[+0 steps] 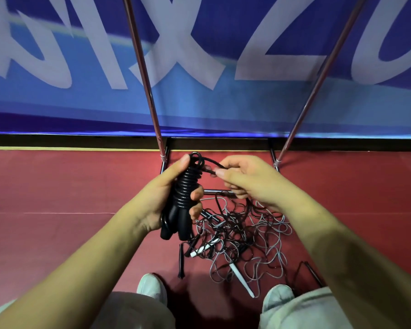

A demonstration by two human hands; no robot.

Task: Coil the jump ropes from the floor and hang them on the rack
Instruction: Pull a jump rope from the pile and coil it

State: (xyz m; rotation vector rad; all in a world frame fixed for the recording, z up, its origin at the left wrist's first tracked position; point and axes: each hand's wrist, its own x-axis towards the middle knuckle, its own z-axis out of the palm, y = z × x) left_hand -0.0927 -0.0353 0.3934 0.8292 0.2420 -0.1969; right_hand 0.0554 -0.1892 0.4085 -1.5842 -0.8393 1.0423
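Note:
My left hand (167,198) grips a black jump rope (185,191) whose cord is wound in tight turns around its two black handles, held upright above the floor. My right hand (244,179) pinches the loose end of that cord just right of the bundle's top. Below both hands a tangled pile of jump ropes (242,236), black and grey cords with black and white handles, lies on the red floor. The rack (150,96) stands behind it: two slanted metal poles rising from a black base frame by the wall.
A blue banner (223,103) with large white letters covers the wall behind the rack. The red floor (57,186) stretches left and right. My two light shoes (152,288) and knees are at the bottom edge, close to the pile.

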